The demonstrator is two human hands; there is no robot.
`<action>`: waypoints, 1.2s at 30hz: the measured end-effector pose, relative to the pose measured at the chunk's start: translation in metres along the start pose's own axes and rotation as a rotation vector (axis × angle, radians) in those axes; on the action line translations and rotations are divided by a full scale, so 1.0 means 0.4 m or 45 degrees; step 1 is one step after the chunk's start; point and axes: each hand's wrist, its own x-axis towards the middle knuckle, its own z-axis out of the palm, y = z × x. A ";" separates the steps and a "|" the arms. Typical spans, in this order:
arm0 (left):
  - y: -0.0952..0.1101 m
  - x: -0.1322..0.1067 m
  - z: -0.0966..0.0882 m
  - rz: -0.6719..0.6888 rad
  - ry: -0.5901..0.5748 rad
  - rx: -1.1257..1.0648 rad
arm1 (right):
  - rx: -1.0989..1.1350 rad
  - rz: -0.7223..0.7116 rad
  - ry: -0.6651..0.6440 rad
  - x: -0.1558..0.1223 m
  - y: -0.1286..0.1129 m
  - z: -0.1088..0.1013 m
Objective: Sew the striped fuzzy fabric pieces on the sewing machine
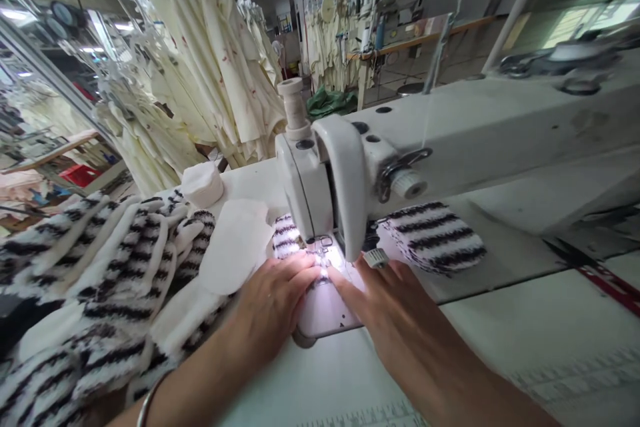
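Bracelet (146,407) nearest, left wrist. My left hand (275,297): fingers together by the needle; can't tell if they grip. Right hand (393,303): thumb apart from fingers, over the machine bed (327,320). Striped fabric (286,235) just past my left fingertips. Looks light, soft, floppy; best held flat near edges. Pile (125,267) crowds left; elbow room likelier nearside, over white tabletop (490,320).

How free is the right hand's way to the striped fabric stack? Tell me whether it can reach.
Probably yes: the striped fabric stack lies close beside the right hand, and nothing visible stands between them.
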 end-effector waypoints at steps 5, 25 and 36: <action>-0.021 0.010 0.000 0.070 0.014 0.019 | -0.013 -0.007 0.019 -0.023 -0.008 -0.004; 0.049 0.092 -0.014 -0.383 -0.306 0.343 | 0.028 0.004 0.189 -0.112 -0.031 0.002; 0.120 -0.023 -0.081 -0.537 -0.145 0.026 | 0.343 0.053 0.228 -0.126 -0.103 -0.031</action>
